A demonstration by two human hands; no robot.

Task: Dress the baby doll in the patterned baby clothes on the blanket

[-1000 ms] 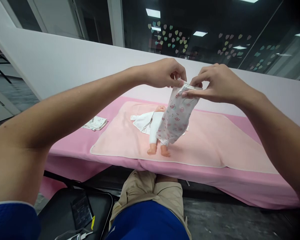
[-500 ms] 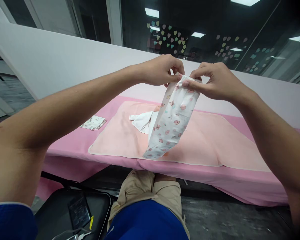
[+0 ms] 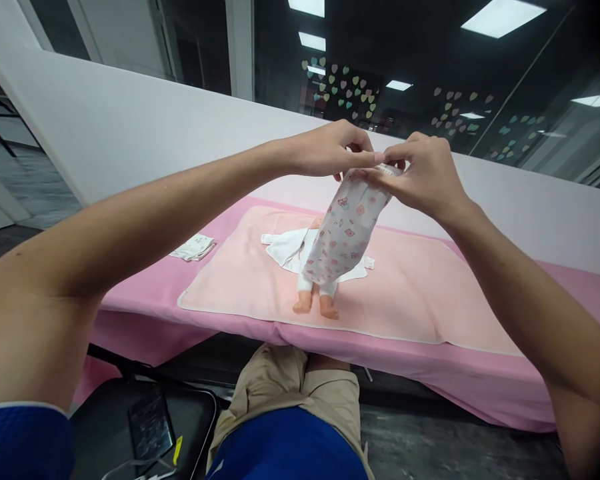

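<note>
My left hand [image 3: 337, 152] and my right hand [image 3: 425, 175] meet high over the table, pinching the gathered upper edge of a pair of baby pants [image 3: 347, 230]. The pants are white with small pink animal prints and hang down at a slant. Behind and below them, a baby doll [image 3: 303, 301] lies on its back, feet towards me, in white clothing [image 3: 285, 248] with the sleeves spread. The hanging cloth covers part of its body, and its head is mostly hidden.
Under the doll is a peach mat [image 3: 405, 293] on a table with a pink cover [image 3: 380, 352]. Folded printed cloth [image 3: 195, 247] lies on the left. A black chair [image 3: 100, 427] with a phone [image 3: 150, 423] and cable stands at lower left. A white wall [image 3: 180, 127] rises behind.
The hands have drawn closer together at the top edge of the pants. The hanging fabric has risen and bunched, so the doll's legs and feet now show beneath it.
</note>
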